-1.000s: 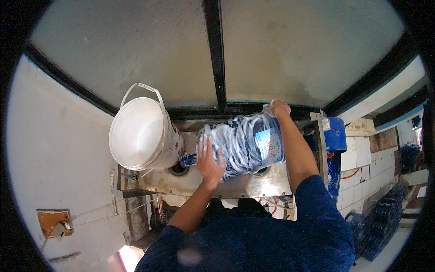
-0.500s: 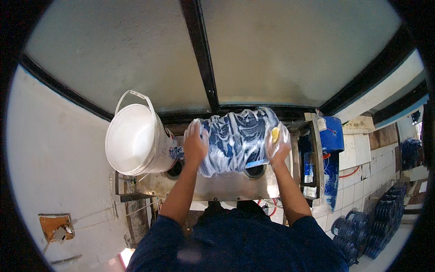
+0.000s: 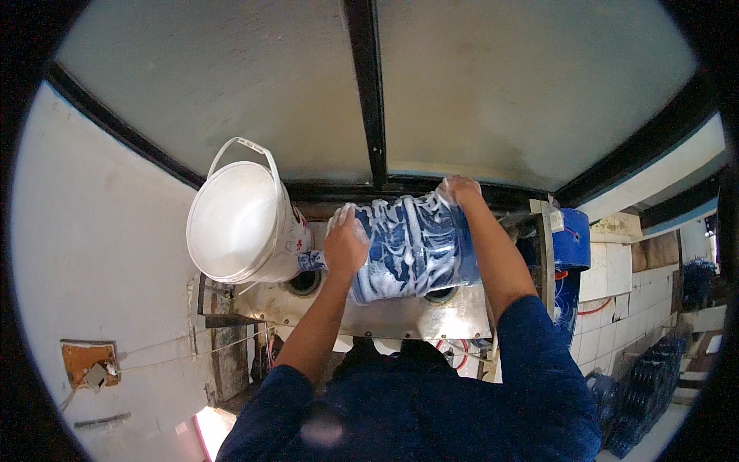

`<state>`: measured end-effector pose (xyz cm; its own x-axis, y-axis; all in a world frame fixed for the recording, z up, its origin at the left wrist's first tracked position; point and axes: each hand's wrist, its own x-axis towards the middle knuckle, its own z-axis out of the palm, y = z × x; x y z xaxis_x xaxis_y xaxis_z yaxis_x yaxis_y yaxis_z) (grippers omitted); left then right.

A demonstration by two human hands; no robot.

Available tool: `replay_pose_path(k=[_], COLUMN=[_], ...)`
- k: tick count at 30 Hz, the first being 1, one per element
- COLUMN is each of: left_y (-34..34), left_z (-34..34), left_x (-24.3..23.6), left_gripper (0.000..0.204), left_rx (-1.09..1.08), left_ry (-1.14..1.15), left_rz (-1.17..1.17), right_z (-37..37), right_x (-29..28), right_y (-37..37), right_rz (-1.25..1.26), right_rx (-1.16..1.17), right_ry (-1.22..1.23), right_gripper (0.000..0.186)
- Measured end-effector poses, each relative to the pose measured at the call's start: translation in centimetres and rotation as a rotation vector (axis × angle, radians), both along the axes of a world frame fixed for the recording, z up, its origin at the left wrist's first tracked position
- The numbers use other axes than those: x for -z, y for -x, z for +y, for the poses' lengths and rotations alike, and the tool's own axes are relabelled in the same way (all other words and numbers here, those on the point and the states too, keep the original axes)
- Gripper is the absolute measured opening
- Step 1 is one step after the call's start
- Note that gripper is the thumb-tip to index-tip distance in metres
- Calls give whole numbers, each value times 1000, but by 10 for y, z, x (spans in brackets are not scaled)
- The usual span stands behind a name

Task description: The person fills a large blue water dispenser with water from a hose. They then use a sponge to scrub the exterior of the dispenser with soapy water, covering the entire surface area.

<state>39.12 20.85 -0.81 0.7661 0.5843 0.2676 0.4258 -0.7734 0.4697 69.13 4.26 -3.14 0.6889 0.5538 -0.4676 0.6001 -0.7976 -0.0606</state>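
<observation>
A large blue water jug [image 3: 419,246], streaked with white soap foam, lies on its side across a metal counter [image 3: 369,319], its neck toward the left. My left hand [image 3: 346,240] is wrapped over the jug's shoulder end, foam on its fingers. At the far edge of the jug's right end, my right hand [image 3: 459,189] curls over the foamy surface. The palm side of that hand is hidden; the yellow sponge it held half a second ago is not visible, nor lying elsewhere in view.
A white bucket [image 3: 289,262] with a raised handle stands tilted at the counter's left, close to the jug's neck. Round holes [image 3: 304,283] open in the counter. A blue drum [image 3: 570,239] stands to the right, with stacked blue jugs [image 3: 650,393] beyond. Framed panels [image 3: 477,100] rise behind.
My right hand has moved from the jug's right end up to its far edge, and the yellow sponge has gone out of sight. A light blue strip near the jug's front no longer shows.
</observation>
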Motion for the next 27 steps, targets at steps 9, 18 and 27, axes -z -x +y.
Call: replay_pose_path(k=[9,18,27], left_y=[4,7,-7], left_z=[-5,-11,12], left_x=[-18,-8,-12], left_gripper=[45,46,46], left_rx=[-144,-66,-115], left_ry=[133,79,164], left_rz=[62,-4,88], right_z=[-77,11,-48], right_x=[-4,-15,-33], right_y=[138,38,187], right_rz=[-482,44,-545], right_rx=[-322,37,-269], right_ry=[-572,-66,-702], right_gripper=[52,72,49])
